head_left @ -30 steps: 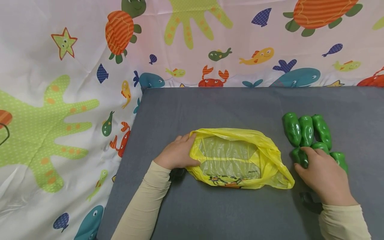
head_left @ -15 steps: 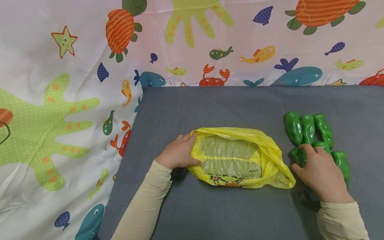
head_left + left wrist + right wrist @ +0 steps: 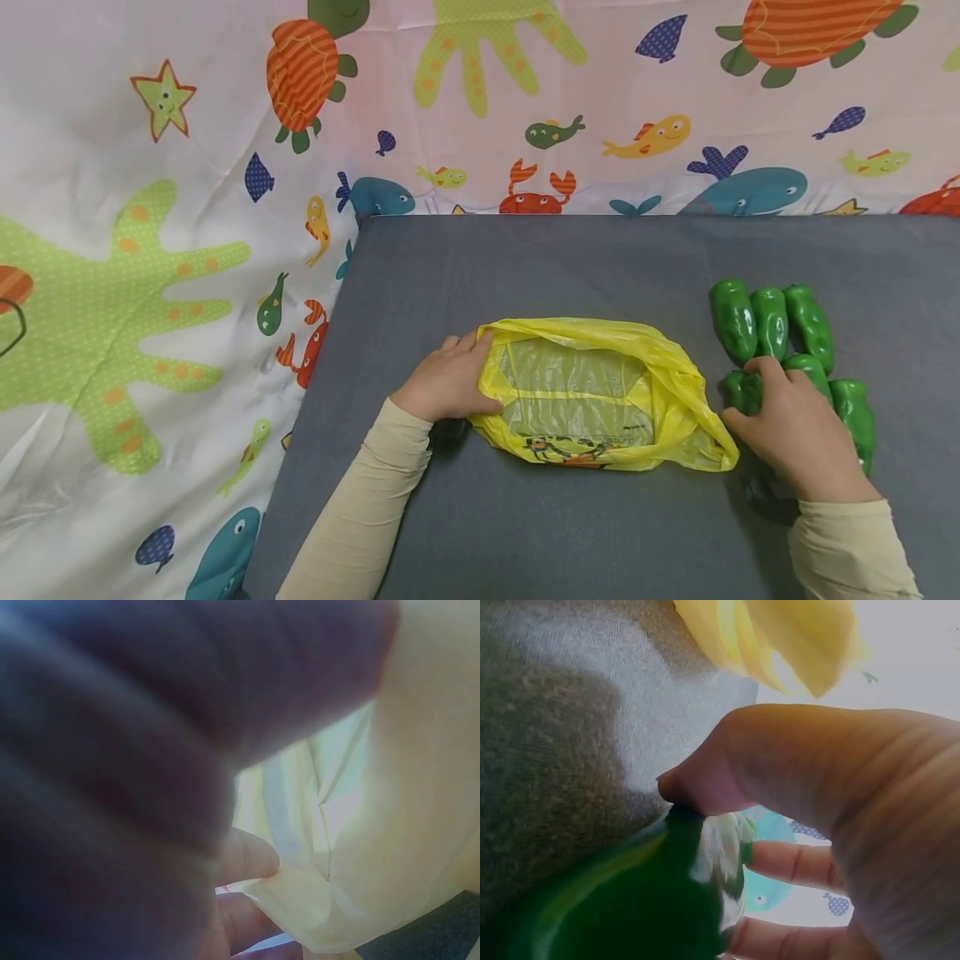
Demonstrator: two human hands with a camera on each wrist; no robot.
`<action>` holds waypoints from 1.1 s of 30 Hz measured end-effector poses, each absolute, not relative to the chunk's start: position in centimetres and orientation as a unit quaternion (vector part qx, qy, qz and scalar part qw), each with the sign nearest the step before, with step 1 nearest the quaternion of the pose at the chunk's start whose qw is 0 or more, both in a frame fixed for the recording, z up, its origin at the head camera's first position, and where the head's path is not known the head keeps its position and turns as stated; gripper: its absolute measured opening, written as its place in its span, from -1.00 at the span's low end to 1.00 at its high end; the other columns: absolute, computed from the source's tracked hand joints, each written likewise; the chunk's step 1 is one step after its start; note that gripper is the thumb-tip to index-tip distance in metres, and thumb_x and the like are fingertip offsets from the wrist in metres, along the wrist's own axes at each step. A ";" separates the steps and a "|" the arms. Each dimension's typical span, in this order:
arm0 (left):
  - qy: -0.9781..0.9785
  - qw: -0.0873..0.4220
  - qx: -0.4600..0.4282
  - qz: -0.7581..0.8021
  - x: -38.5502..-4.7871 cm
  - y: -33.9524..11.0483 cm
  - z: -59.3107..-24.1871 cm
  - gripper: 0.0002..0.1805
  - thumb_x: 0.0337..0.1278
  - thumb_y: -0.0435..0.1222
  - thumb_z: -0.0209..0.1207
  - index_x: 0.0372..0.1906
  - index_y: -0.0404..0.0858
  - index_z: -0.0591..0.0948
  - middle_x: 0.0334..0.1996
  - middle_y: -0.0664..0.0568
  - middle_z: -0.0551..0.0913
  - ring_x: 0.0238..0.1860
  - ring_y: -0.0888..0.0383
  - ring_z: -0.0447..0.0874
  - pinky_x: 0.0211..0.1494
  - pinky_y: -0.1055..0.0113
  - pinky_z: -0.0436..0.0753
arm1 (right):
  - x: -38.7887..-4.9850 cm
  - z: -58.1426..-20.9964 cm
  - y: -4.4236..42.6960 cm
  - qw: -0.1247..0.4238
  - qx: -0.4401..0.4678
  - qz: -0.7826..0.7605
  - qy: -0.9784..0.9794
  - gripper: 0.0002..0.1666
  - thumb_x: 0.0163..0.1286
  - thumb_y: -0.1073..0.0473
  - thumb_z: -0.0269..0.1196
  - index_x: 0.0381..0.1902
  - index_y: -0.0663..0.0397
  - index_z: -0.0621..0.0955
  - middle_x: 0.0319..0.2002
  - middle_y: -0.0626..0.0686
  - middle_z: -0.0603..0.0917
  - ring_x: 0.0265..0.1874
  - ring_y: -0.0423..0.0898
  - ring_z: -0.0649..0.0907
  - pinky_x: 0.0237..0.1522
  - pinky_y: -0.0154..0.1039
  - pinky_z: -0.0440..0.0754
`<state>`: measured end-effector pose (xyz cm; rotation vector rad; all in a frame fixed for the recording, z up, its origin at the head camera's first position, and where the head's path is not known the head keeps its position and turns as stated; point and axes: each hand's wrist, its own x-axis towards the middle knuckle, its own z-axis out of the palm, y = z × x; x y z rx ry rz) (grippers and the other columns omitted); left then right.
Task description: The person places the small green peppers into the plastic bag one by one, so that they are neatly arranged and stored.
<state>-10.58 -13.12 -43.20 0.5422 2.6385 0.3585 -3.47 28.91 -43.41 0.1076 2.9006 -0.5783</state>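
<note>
A yellow plastic bag (image 3: 573,396) lies on its side on the grey table, its mouth spread towards the camera. The left hand (image 3: 450,382) grips the bag's left edge, and in the left wrist view its fingertips pinch the thin plastic (image 3: 300,907). The right hand (image 3: 806,429) has its thumb and fingers round a green pepper (image 3: 742,390) just right of the bag; in the right wrist view a green pepper (image 3: 630,900) shows between thumb and fingers. Behind and beside the right hand lie several more green peppers (image 3: 770,322), partly hidden by it.
The grey table (image 3: 525,267) runs back to a hanging cloth (image 3: 465,83) printed with sea animals, which also covers the left side. A green pepper (image 3: 855,417) lies right of the right hand.
The right hand has shifted slightly left, towards the bag, and the pepper in its fingers has moved a little with it. The left hand holds the bag as before.
</note>
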 end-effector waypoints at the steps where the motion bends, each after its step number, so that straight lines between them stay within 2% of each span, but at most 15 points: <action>1: 0.949 0.211 0.195 0.130 -10.6 -13.1 -43.2 0.23 0.08 0.12 0.46 0.71 -0.25 0.06 0.62 -0.21 0.21 0.52 -0.22 0.27 0.44 -0.06 0.47 | -3.5 -43.4 28.9 0.097 0.038 -0.197 0.975 -0.14 0.26 0.00 0.42 0.31 0.43 0.37 -0.01 0.57 0.48 -0.23 0.36 0.60 -0.40 0.21 0.55; 6: 0.948 0.216 0.194 0.128 -10.6 -13.0 -43.0 0.24 0.09 0.14 0.46 0.71 -0.25 0.05 0.64 -0.21 0.18 0.55 -0.23 0.23 0.46 -0.07 0.46 | -3.7 -42.6 29.1 0.108 0.049 -0.207 0.971 -0.09 0.27 -0.02 0.43 0.35 0.44 0.34 0.04 0.59 0.47 -0.21 0.36 0.60 -0.39 0.18 0.57; 10: 0.949 0.215 0.195 0.126 -10.6 -13.0 -43.0 0.24 0.10 0.15 0.46 0.71 -0.25 0.05 0.64 -0.20 0.18 0.55 -0.22 0.23 0.45 -0.06 0.46 | -3.9 -41.5 28.8 0.086 0.058 -0.210 0.972 -0.13 0.24 0.01 0.44 0.32 0.43 0.36 -0.01 0.55 0.47 -0.28 0.29 0.59 -0.46 0.08 0.54; 18: 0.949 0.217 0.190 0.125 -10.6 -13.2 -43.1 0.25 0.09 0.15 0.46 0.71 -0.26 0.05 0.63 -0.19 0.21 0.54 -0.20 0.25 0.44 -0.06 0.48 | -4.8 -38.7 26.6 0.055 0.051 -0.210 0.975 -0.14 0.26 -0.01 0.43 0.34 0.38 0.37 0.04 0.52 0.46 -0.22 0.32 0.57 -0.48 0.11 0.54; 25: 0.951 0.219 0.182 0.119 -10.5 -13.2 -43.1 0.24 0.11 0.15 0.46 0.70 -0.26 0.05 0.63 -0.17 0.22 0.55 -0.18 0.23 0.45 -0.04 0.48 | -6.0 -36.8 23.5 0.043 0.017 -0.232 0.972 -0.16 0.32 -0.01 0.40 0.38 0.33 0.37 0.16 0.52 0.47 -0.07 0.34 0.55 -0.25 0.31 0.61; 29: 0.951 0.222 0.180 0.120 -10.4 -13.0 -43.1 0.24 0.10 0.16 0.46 0.70 -0.27 0.06 0.62 -0.18 0.22 0.56 -0.19 0.22 0.45 -0.04 0.47 | -6.5 -36.3 22.0 0.044 0.001 -0.242 0.969 -0.16 0.33 -0.01 0.38 0.40 0.33 0.37 0.16 0.50 0.49 -0.10 0.32 0.57 -0.29 0.26 0.63; 33: 0.951 0.223 0.180 0.117 -10.4 -12.7 -43.0 0.26 0.09 0.17 0.47 0.70 -0.28 0.06 0.62 -0.19 0.22 0.56 -0.20 0.22 0.47 -0.03 0.45 | -6.8 -36.1 20.6 0.051 -0.014 -0.251 0.967 -0.18 0.33 0.00 0.37 0.40 0.32 0.37 0.18 0.47 0.51 -0.06 0.32 0.60 -0.24 0.24 0.62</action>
